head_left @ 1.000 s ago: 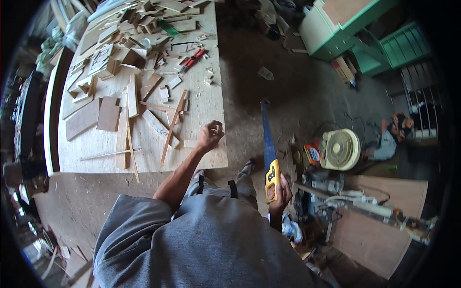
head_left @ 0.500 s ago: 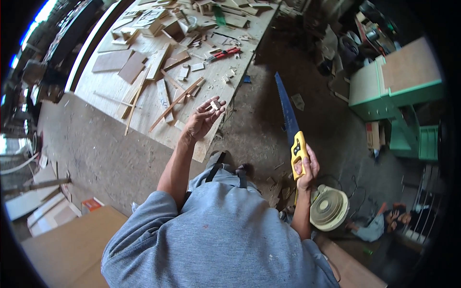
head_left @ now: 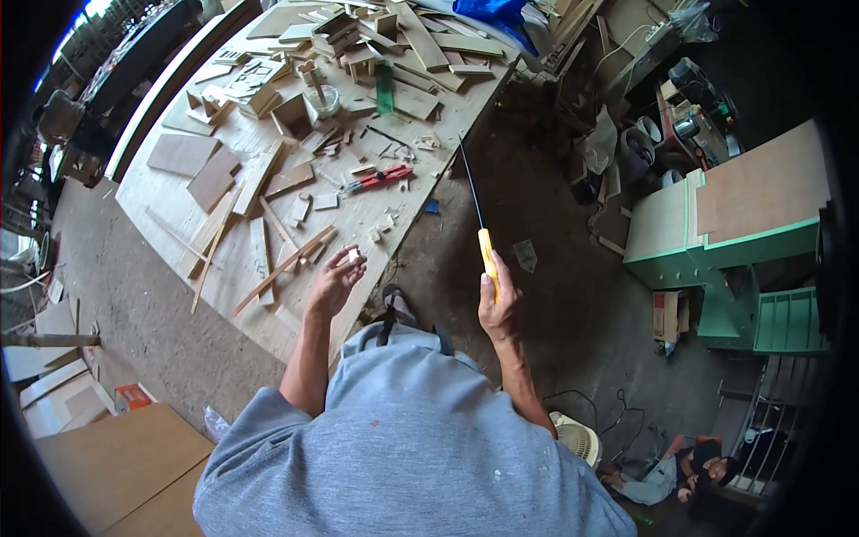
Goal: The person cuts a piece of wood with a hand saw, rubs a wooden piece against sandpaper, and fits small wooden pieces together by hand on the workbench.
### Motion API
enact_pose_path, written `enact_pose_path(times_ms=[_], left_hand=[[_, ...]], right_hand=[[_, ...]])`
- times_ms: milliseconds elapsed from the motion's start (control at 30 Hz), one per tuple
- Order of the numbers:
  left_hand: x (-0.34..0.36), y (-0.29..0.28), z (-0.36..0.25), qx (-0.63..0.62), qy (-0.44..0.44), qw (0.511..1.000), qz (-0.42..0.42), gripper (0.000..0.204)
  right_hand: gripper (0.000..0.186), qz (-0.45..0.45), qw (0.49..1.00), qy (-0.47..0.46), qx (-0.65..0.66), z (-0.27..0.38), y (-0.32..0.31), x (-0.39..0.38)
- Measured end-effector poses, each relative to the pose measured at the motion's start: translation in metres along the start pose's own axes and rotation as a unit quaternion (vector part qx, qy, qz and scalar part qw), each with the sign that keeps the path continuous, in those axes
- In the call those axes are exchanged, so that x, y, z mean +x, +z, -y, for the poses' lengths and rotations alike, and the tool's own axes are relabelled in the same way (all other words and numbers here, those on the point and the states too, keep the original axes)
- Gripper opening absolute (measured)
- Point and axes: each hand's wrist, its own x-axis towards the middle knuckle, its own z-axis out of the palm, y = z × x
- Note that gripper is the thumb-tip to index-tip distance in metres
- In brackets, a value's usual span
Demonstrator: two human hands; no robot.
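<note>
My left hand holds a small pale wood block in its fingers near the front edge of the plywood worktable. My right hand grips the yellow handle of a handsaw, whose dark blade is seen edge-on, pointing away from me beside the table's right edge. On the table lie thin wood strips, small offcuts, a red hand tool, a green translucent object and piled wood pieces.
Green-edged cabinets stand at right. A cream fan and cables are low right, near a reclining person. Buckets and clutter are beyond the table's right side. Boards occupy the lower left; a blue sheet lies at the back.
My view has swung. My right hand has turned the saw from showing its flat face to edge-on, its tip toward the table edge. My left hand still holds the block.
</note>
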Motion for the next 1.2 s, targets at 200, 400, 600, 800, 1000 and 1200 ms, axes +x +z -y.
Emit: enact_pose_path(times_ms=[200, 400, 600, 800, 1000, 1200], left_hand=[[0.068, 0.061, -0.018, 0.116, 0.034, 0.992, -0.040, 0.050], [0.060, 0.067, -0.025, 0.226, 0.093, 0.956, -0.160, 0.052], [0.006, 0.045, 0.015, 0.138, 0.124, 0.886, -0.425, 0.043], [-0.010, 0.066, 0.071, 0.075, 0.153, 0.786, -0.594, 0.039], [0.047, 0.134, 0.085, 0.211, 0.127, 0.765, -0.596, 0.036], [0.083, 0.173, 0.073, 0.297, 0.112, 0.748, -0.583, 0.033]], right_hand=[[0.040, -0.016, 0.995, -0.052, -0.079, -0.052, 0.018, 0.094], [0.041, 0.001, 0.980, -0.145, -0.139, -0.122, 0.054, 0.225], [0.043, 0.054, 0.969, -0.148, -0.188, -0.194, 0.121, 0.343], [0.051, 0.077, 0.963, -0.166, -0.197, -0.237, 0.189, 0.420], [0.060, 0.200, 0.956, -0.118, -0.181, -0.253, 0.228, 0.445], [0.064, 0.336, 0.931, -0.133, -0.047, -0.268, 0.234, 0.467]])
